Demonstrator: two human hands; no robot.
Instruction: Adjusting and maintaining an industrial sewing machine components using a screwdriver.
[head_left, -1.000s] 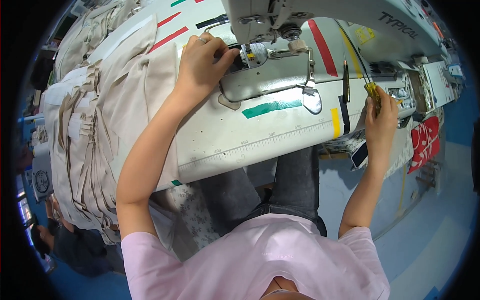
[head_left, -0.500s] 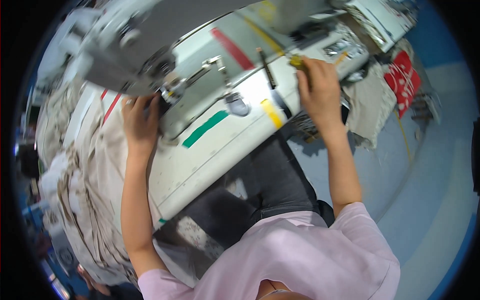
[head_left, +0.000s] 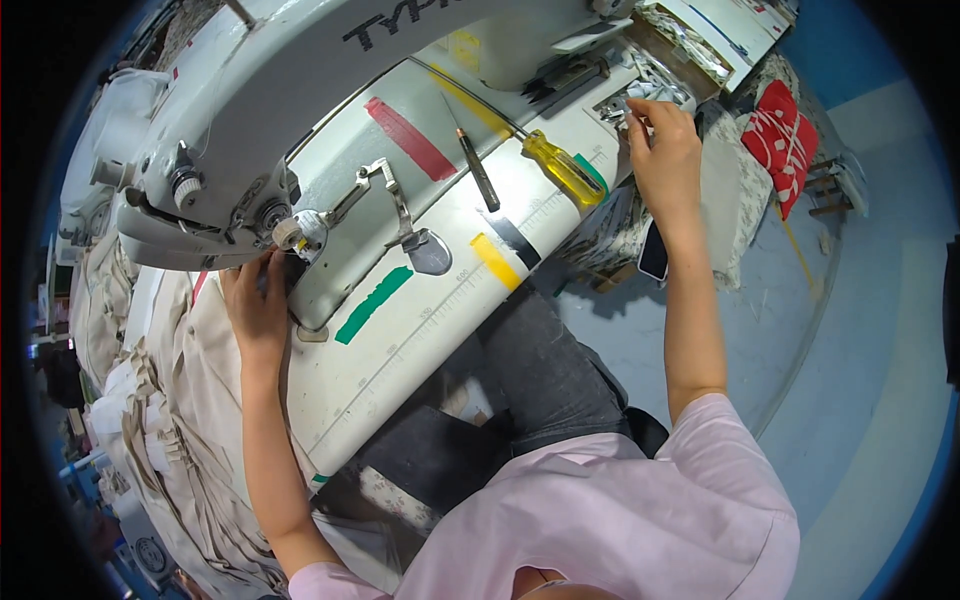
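At the left, my left hand (head_left: 256, 305) reaches up under the head of the white sewing machine (head_left: 290, 110), beside the needle area. Its fingertips are hidden there, so I cannot tell whether they grip anything. My right hand (head_left: 664, 150) is over the recess with small metal parts (head_left: 640, 95) at the right end of the machine bed. Its thumb and forefinger are pinched together; whatever is between them is too small to make out. A screwdriver with a yellow handle (head_left: 565, 172) lies on the bed, left of that hand. Left of it lies a thin dark pointed tool (head_left: 478, 170).
A hinged metal guide (head_left: 400, 215) stands on the bed near coloured tape strips. Beige cloth (head_left: 190, 370) is heaped at the left. An open drawer-like box (head_left: 690, 40) is at the far right, with a red patterned cloth (head_left: 780, 145) below it.
My right hand has left the yellow-handled screwdriver, which now lies on the bed, and moved right to the metal parts. My left hand stays under the machine head. The view has shifted.
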